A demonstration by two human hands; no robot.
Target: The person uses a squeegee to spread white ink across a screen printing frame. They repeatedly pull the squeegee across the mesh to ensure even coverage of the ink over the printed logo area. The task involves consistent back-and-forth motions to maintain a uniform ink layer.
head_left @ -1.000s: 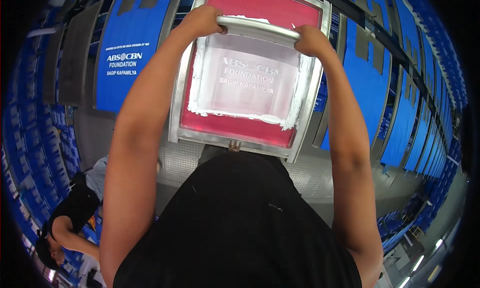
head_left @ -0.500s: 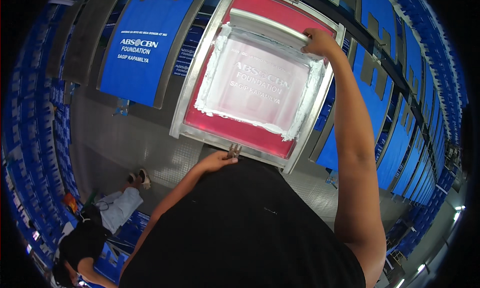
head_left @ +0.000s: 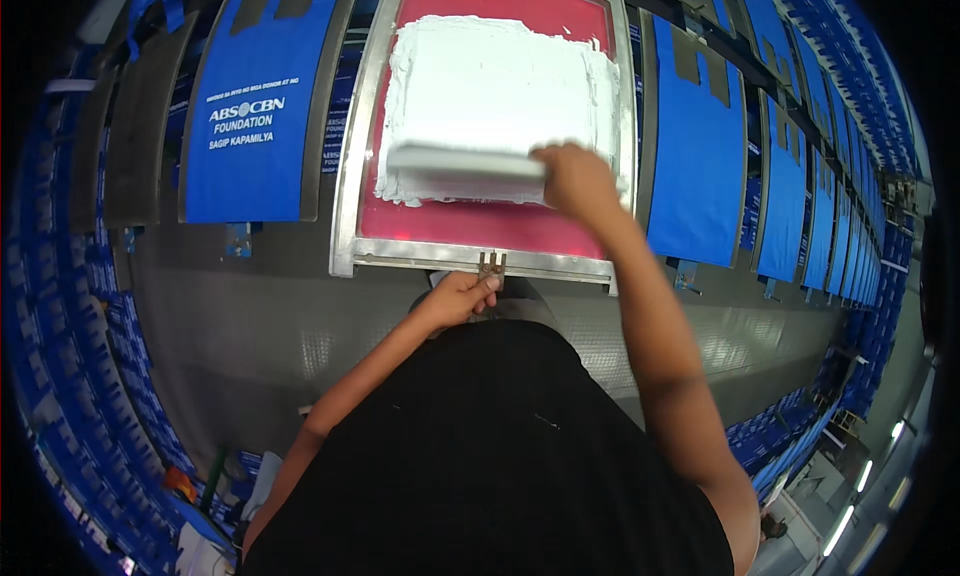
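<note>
White paste (head_left: 485,86) coats red screen (head_left: 450,226) inside one metal frame (head_left: 352,196). One squeegee (head_left: 470,166), blurred, lies across paste toward screen's near edge; right hand (head_left: 580,181) has fingers clenched on its right end. Left hand (head_left: 463,298) pinches one metal clip (head_left: 492,261) midway along frame's near edge. Step looks like spreading stroke; next move likely calls for even pressure. Blue panels (head_left: 250,186) alongside: several, exact count unclear.

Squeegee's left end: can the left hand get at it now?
Probably yes: the squeegee is uncovered at its left end, the right hand gripping the other, though the left hand must first leave the metal bracket.
</note>
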